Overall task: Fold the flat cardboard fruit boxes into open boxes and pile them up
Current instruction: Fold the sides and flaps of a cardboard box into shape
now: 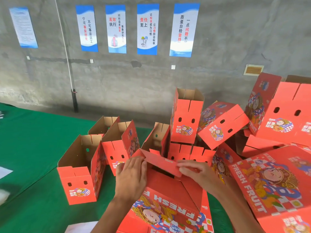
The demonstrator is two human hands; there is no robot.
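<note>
Both hands work a red box (170, 195) at counter (33, 148) front. L hand (130, 175) grip clamped on flap (159, 161) at its left end; R hand (196, 170) pinches right end. Folded boxes (79, 169) stand behind w/ open tops, others piled (222, 123) right.

Bare green table (38, 142) lies open along the left edge, giving free passage there. 3 upright folded boxes (79, 167) stand left of centre, close together. Toward the far edge a tall box (186, 118) stands on others, with a tilted box (222, 123) leaning beside it. The right side is blocked by a crowded heap of boxes (277, 111) and flat cartons (269, 185).
</note>
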